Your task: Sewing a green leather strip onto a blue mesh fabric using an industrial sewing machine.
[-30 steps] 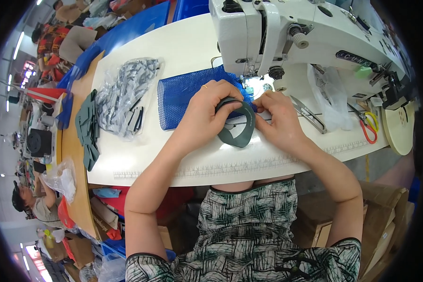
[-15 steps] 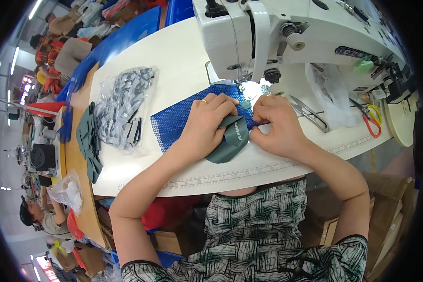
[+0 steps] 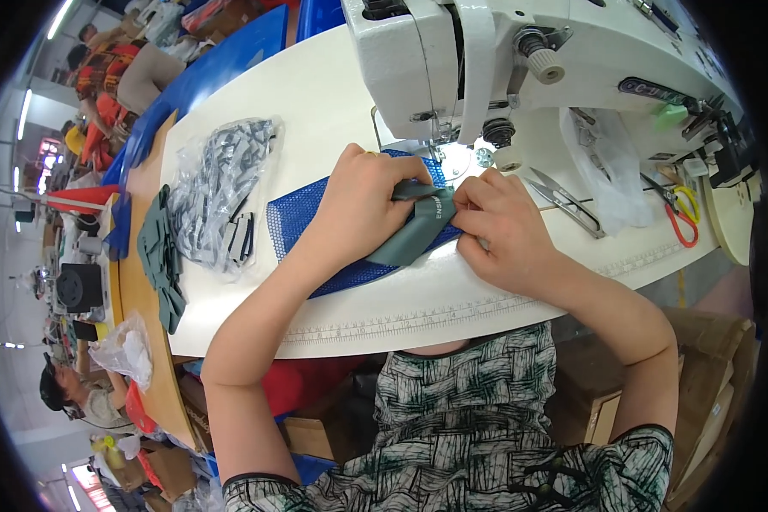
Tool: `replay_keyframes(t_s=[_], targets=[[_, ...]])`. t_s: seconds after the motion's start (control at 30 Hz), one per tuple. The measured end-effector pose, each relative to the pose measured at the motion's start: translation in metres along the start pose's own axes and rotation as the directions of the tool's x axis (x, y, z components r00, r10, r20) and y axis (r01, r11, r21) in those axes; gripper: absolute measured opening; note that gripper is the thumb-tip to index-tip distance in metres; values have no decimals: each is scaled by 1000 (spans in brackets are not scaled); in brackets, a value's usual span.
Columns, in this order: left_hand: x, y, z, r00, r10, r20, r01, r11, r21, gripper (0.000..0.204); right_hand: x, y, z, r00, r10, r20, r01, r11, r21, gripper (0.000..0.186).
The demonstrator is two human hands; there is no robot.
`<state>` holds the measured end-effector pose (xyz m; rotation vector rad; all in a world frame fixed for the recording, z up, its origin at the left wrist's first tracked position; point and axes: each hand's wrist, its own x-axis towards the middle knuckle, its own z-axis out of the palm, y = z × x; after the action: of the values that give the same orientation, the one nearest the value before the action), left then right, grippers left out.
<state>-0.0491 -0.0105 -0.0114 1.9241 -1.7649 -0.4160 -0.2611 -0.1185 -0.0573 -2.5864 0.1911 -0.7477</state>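
A dark green fabric piece [image 3: 411,236] with pale lettering lies bent over a blue mesh fabric [image 3: 295,220] in front of the sewing machine [image 3: 401,64]. My left hand [image 3: 363,200] is closed on the green piece's left part, its fingertips tucked under the fold. On its right edge, my right hand [image 3: 502,226] pinches the green piece between thumb and fingers. Just beyond both hands is the lit needle area, where the mesh reaches up to the presser foot [image 3: 442,150]. My fingers hide part of the mesh and the green piece's far edge.
Left of the mesh lie a clear bag of grey strips [image 3: 222,188] and a pile of green pieces [image 3: 160,260]. Metal snips [image 3: 567,203], a plastic bag [image 3: 608,171] and red-and-yellow-handled scissors [image 3: 681,218] lie at the right. A printed ruler [image 3: 452,312] follows the near table edge.
The green piece has been turned and folded more, its lower end swinging left. My left hand has shifted slightly left and up, and more mesh shows below it.
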Motion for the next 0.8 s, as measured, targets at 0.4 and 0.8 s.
replay_keyframes(t_s=[0.4,0.8], targets=[[8,-6,11,998,-11,-55,6,996,-84,19,2,-7,1,995,96,21,-98,961,257,15],[11,-15,17,993,-110,-35,97,959,-265,15,-5,-7,3,993,-118,-1,117,988,98,15]])
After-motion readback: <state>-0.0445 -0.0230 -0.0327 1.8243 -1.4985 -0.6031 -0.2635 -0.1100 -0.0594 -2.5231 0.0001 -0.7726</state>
